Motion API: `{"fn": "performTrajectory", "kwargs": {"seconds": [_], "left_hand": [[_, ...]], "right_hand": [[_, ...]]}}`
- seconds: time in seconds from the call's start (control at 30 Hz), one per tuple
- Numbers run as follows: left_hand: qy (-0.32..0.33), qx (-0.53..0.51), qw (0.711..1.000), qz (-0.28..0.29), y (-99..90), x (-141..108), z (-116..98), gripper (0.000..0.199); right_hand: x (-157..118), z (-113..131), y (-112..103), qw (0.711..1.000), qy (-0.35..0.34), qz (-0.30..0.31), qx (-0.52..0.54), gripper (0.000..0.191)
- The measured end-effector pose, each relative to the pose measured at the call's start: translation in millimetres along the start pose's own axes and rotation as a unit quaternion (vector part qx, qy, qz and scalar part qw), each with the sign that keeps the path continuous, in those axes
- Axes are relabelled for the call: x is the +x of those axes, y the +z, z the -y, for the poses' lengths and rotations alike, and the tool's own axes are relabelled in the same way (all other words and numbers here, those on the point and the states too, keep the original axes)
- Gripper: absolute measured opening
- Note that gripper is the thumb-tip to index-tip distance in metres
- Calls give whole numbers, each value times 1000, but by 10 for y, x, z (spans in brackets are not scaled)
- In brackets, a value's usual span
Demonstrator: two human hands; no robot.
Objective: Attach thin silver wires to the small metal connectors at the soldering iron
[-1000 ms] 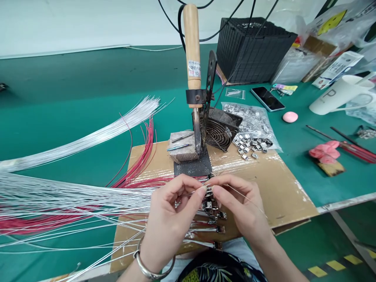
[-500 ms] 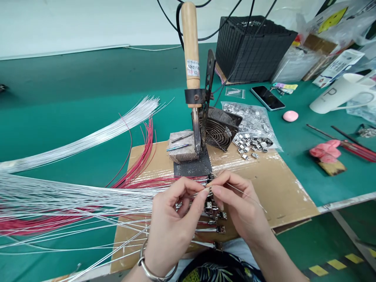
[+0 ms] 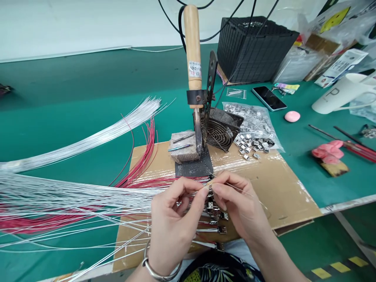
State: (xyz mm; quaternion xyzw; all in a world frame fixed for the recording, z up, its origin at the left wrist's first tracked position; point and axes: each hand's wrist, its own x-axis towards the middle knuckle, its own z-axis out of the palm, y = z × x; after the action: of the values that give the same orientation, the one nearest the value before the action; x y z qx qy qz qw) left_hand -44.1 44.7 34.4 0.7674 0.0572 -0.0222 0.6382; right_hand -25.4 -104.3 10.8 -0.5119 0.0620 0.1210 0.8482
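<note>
Left hand point(image 3: 173, 223) pinches a small metal connector point(image 3: 209, 192) between thumb and forefinger while right hand point(image 3: 239, 207) grasps a thin silver wire point(image 3: 246, 193) above a cardboard sheet point(image 3: 282, 196).

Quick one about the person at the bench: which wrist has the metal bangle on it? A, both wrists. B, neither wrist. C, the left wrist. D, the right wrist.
C: the metal bangle circles the wrist of the left hand, while the wrist of the right hand is bare.
</note>
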Motion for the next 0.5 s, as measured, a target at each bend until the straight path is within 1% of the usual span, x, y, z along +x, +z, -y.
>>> {"fn": "performTrajectory", "kwargs": {"seconds": [0.2, 0.4, 0.5], "left_hand": [[0, -25, 998, -53, 71, -37, 14, 10], [41, -7, 999, -32, 52, -12, 45, 12], [53, -9, 997, -48, 78, -26, 54, 10]], "right_hand": [[-29, -19, 24, 1000, -11, -7, -2, 17], [-45, -37, 17, 1000, -6, -17, -11, 21], [-51, -61, 20, 999, -15, -24, -16, 22]]}}
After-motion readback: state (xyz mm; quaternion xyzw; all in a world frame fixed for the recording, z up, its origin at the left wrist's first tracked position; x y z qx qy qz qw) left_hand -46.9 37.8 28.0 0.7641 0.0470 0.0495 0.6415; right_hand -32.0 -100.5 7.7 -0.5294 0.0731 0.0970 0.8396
